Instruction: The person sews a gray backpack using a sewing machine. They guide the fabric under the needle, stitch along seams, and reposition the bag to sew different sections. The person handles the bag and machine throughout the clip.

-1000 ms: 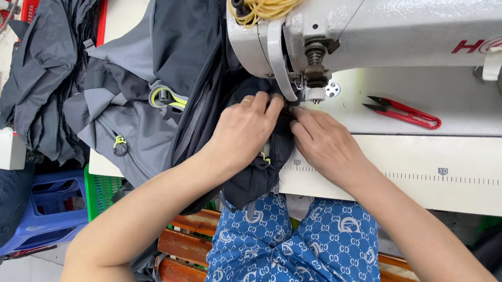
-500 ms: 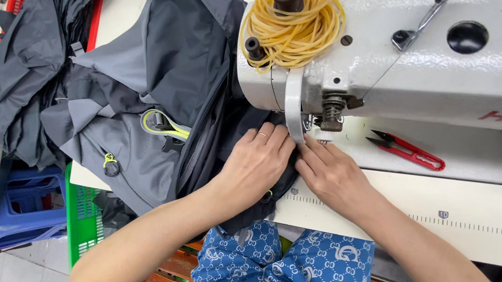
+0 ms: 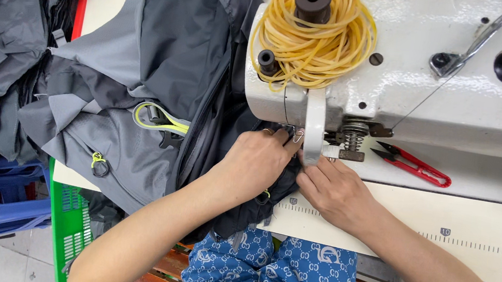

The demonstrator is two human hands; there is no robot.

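Over at your far left a heap of dark grey fabric pieces (image 3: 5, 53) hangs off the table (image 3: 476, 245) edge above a blue crate (image 3: 6, 196) and a green basket (image 3: 71, 228). Next comes the grey jacket (image 3: 143, 105) with its lime-trimmed zip pocket, spread across the table and running in under the head of the white sewing machine (image 3: 431, 85). Your left hand (image 3: 258, 163) lies flat and spread on the jacket's dark edge, pressing it down just before the presser foot, fingers not curled round anything. Your right hand (image 3: 333, 190) sits just beside it, fingertips pinched on the same dark cloth right under the needle area. This shell looks thin, soft and rather slippery, light in itself, though the bulk draping left will probably drag on it; hold it flat close to the seam on both sides, not by the loose folds. A coil of yellow elastic cord (image 3: 315, 36) sits on top of the machine, and red thread snips (image 3: 413, 164) lie on the bed further right.
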